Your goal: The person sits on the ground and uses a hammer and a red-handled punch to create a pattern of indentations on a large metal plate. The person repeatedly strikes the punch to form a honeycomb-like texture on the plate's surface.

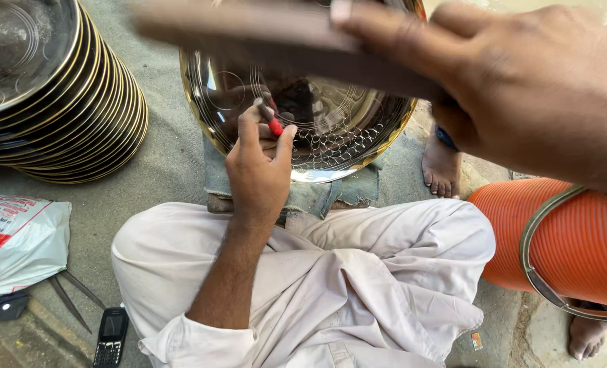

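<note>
The left hand (259, 167) is curled tight, its fingertips pinching a slim red-tipped tool (275, 125) whose point rests on the polished face of a round metal plate (331, 129). That plate lies just beyond the knuckles, mirror-bright, rimmed in a gold-coloured band and marked with fine concentric rings and a patch of small scale-like cuts right of the thumb. Under its near edge sits a worn, faded piece of cloth (317, 194).

The right hand (522, 88) hovers above and to the right, close to the camera and blurred, fingers closed around a long flat brownish bar (283, 41) that stretches leftward over the plate.

Far left of the left hand rises a leaning stack of like plates (65, 116), their gilt rims forming tight stripes. Below that lie a crumpled plastic bag (17, 238), thin metal points (71, 296) and a small black keypad phone (110, 334). Right of the wrist, past creased white trousers, stands a ribbed orange tub (569, 245) with a metal hoop.
</note>
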